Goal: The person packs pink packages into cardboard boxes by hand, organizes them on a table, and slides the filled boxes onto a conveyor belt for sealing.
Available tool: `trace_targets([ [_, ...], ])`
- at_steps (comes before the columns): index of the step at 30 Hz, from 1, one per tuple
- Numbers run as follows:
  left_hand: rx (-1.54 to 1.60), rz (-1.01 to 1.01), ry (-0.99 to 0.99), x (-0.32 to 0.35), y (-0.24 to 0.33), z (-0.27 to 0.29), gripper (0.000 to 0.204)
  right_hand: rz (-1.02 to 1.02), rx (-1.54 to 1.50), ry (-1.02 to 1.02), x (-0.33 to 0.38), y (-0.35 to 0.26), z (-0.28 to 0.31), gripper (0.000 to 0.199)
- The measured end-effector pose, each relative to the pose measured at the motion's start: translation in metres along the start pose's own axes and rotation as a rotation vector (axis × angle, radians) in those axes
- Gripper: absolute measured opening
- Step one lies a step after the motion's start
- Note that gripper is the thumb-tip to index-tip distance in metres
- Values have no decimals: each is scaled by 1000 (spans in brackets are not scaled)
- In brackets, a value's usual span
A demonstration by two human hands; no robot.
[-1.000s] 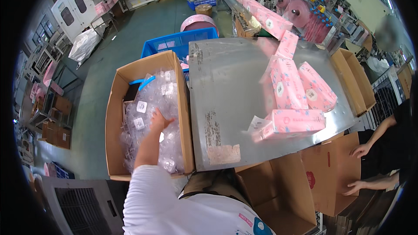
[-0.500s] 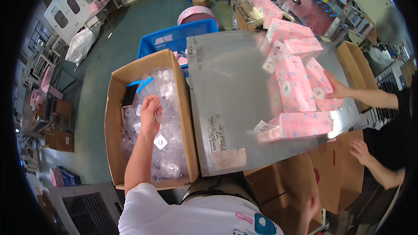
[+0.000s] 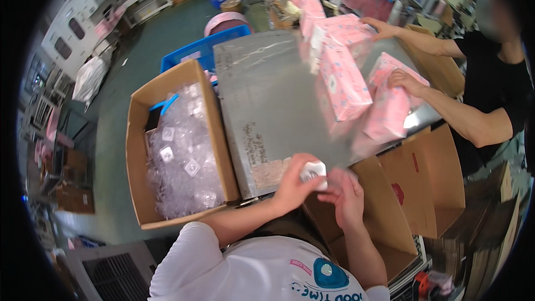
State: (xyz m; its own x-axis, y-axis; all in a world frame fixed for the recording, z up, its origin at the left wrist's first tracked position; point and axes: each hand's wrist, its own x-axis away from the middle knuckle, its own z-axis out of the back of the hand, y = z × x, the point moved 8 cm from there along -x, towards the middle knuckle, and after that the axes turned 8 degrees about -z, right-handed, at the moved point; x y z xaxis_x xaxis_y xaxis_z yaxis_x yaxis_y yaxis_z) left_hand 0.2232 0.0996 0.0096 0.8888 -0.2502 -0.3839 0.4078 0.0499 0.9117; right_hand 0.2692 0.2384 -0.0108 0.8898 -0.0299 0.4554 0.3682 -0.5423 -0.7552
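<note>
One grey metal table fills the middle of the floor here. Against its left edge stands one open cardboard box, filled with clear plastic bags of small white pieces, too many and too crumpled to count; a blue strip lies in its far corner. Behind it sits one blue crate, its contents hidden from where I stand. At the table's near right corner are open cardboard cartons; I can make out two, and cannot see what they hold.

On the table are pink wrapped packs, about five in the cluster, more on the line behind. A co-worker in black has one hand flat on a pack and the other hand on another.

At the near table edge, the left hand is curled around a small white cap-like piece, pinching it. The right hand is half open, fingers touching that piece from below.
</note>
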Motion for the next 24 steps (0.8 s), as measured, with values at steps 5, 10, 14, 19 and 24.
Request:
trace_targets([
  [5,-200,-164,-357,22,21,0,69,-207,91,-211,2,47,-23,25],
  [10,-367,-35,197,-1,-27,176,55,-187,165,-108,-3,40,3,24],
  [14,-1004,402,651,37,-157,367,31,-185,155,206,5,44,77,25],
  [19,-1367,417,292,24,-253,401,14,-191,246,381,36,57,152,26],
  [24,-564,386,837,45,-250,424,23,-197,818,727,93,57,295,33],
])
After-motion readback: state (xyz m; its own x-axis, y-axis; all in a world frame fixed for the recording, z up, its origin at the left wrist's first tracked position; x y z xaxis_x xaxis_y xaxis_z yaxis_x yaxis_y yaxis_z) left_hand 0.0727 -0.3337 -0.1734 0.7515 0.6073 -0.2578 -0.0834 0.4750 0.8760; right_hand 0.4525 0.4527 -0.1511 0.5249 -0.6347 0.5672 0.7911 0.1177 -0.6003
